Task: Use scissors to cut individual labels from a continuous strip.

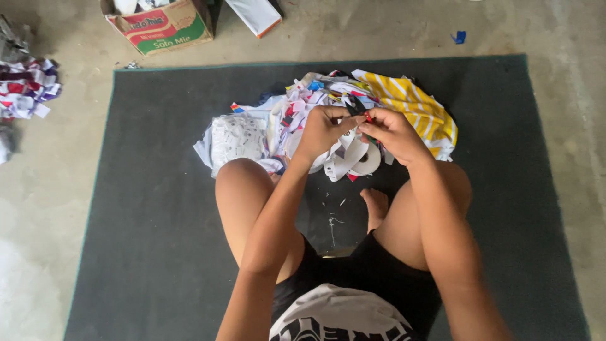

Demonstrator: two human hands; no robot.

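I sit cross-legged on a dark grey mat [158, 208]. My left hand [320, 129] and my right hand [394, 132] meet above a pile of fabric scraps [271, 129], white mixed with red, blue and pink. A small dark tool [355, 105], possibly scissors or snips, sticks up between the two hands, and a small red piece sits at the fingertips. Which hand grips the tool is unclear. A yellow and white striped cloth [416, 104] lies at the pile's right. White strips curl below my hands [360, 158].
A cardboard box [165, 25] stands beyond the mat's far left corner, a white flat package [255, 14] beside it. Another heap of scraps [25, 88] lies on the concrete floor at left. A small blue bit [460, 37] lies at far right.
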